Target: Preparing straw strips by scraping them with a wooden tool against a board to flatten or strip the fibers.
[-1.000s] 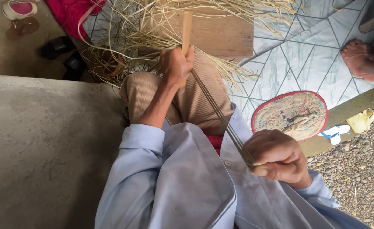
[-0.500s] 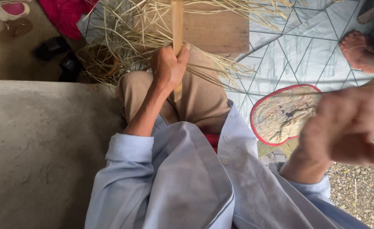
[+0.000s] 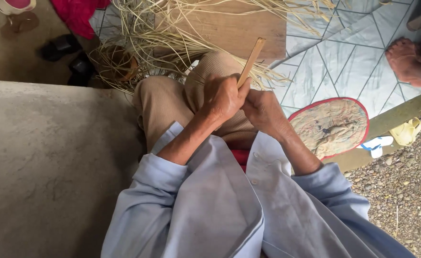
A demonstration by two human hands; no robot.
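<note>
Item 1 — bamboo stick [image 3: 251, 60]: a flat, pale-brown slat, held upright with a slight lean to the right, its free end pointing away over the knees; its lower end is hidden inside the left hand [image 3: 223, 98], which is clamped round it. The grip sits low on the slat, seemingly so that the long upper part stays free and steady above the lap

Item 2 — right hand [image 3: 264, 111]: set just right of the left one and touching it, fingers curled in towards the base of the slat. What lies between its fingers cannot be told, nor whether it is closed on anything; it appears placed close so that both hands bear on the same spot

Item 3 — knees in tan trousers [image 3: 172, 102]: drawn up beneath the hands, serving as a rest for the work

Item 4 — loose pale strips [image 3: 172, 38]: a tangled heap of thin straw-coloured fibres spread at the far side, over and around a wooden board [image 3: 239, 28], kept within reach ahead of the knees

Item 5 — round woven piece [image 3: 115, 64]: a small ring-shaped bundle at the far left among the strips

Item 6 — oval fan [image 3: 330, 126]: red-rimmed, laid flat at the right on a patterned mat [image 3: 325, 62]

Item 7 — another person's bare foot [image 3: 406, 59]: resting on the mat at the far right, apart from the work

Item 8 — concrete ledge [image 3: 43, 167]: grey, at the near left; dark sandals [image 3: 60, 45] lie beyond it
</note>
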